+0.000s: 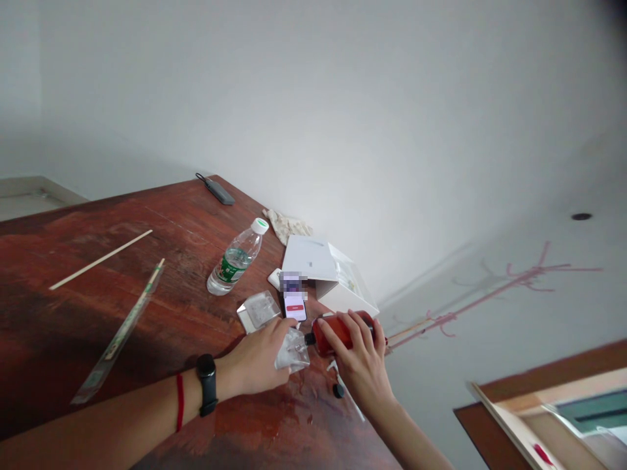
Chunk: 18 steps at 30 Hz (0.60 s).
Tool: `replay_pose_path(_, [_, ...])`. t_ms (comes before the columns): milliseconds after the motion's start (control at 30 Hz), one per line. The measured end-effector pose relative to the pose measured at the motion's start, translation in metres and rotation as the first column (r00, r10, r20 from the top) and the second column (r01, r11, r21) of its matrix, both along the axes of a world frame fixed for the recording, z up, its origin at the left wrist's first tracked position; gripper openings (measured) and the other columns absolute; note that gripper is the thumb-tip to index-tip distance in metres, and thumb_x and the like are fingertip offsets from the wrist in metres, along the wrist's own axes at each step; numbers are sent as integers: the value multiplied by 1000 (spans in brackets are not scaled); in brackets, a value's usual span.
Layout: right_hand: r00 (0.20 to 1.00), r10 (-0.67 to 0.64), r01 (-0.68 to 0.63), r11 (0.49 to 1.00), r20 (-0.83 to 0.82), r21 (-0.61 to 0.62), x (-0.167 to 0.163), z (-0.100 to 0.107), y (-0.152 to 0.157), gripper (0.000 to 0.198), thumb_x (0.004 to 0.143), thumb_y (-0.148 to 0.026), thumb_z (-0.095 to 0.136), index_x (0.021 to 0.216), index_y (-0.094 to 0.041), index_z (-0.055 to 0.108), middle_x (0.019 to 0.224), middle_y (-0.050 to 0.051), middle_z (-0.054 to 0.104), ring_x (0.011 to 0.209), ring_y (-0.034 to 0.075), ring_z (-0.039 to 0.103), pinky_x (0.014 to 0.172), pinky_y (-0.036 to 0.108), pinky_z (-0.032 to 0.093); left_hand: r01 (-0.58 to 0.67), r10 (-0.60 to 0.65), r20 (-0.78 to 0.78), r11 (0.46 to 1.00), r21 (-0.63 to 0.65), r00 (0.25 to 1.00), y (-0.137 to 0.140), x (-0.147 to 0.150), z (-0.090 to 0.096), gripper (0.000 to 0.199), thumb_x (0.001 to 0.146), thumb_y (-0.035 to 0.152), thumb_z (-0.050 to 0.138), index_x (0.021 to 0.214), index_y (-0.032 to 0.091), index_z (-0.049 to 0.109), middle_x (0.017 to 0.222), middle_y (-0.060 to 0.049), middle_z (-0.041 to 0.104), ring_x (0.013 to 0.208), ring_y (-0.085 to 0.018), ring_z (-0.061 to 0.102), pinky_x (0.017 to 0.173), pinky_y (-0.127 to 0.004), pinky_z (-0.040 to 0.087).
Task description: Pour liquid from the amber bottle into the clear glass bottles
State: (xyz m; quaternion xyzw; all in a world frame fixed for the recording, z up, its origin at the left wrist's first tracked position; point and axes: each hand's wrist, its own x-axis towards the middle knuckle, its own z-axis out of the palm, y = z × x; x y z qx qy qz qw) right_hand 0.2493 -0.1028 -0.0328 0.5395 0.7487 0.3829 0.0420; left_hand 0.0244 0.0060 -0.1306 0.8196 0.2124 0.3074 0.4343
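Observation:
My left hand is wrapped round a clear plastic container above the wooden table. In my right hand lies a reddish-brown bottle, tipped so that its dark neck meets the container's opening. Whether liquid is flowing out cannot be made out. A second clear container stands just behind my left hand, beside a phone with its screen lit. Below the bottle, a small black cap rests near the table's edge. Wet drops show on the wood under my hands.
A water bottle with a green label stands upright behind the containers. An open white box and a crumpled cloth lie by the wall. Farther left are a bare stick, wrapped chopsticks and a dark grey device.

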Motion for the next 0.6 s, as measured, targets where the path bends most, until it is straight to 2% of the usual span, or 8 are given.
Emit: replay_pose_path(600, [998,1,-1,1000,69,8,-7,4,0,72,87,-16,77,154,-35,56,147,15,59,143,41,47,124,68,23,-28,28,-26,1000,4,999,-3,-1,5,84,77,19,78,151,27,38,152,-16,56,138,-40,60,114,-53,51])
